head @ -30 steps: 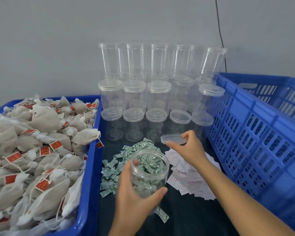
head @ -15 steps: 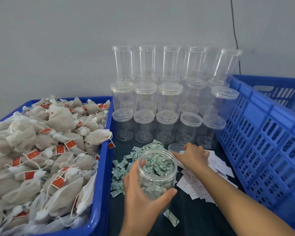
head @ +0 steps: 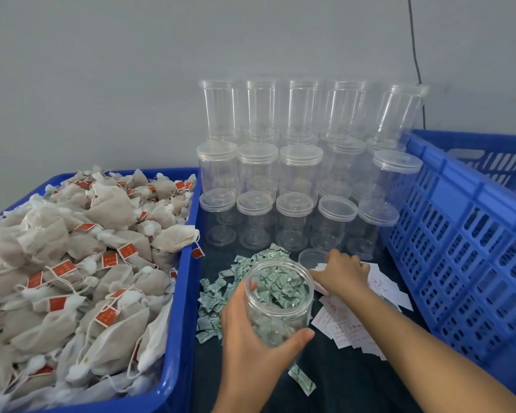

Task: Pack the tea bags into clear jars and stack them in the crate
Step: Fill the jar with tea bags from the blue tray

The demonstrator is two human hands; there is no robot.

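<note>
While your left hand (head: 252, 332) grips the open jar (head: 279, 302) of green sachets, your right hand (head: 341, 274) lies flat-fingered on white slips (head: 355, 329) just right of it.

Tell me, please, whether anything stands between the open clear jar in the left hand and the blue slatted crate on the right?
Only the right hand and its forearm cross that path, reaching over the white paper slips. The open clear plastic jar, gripped by the left hand, must also clear the blue slatted crate's near wall.
</note>
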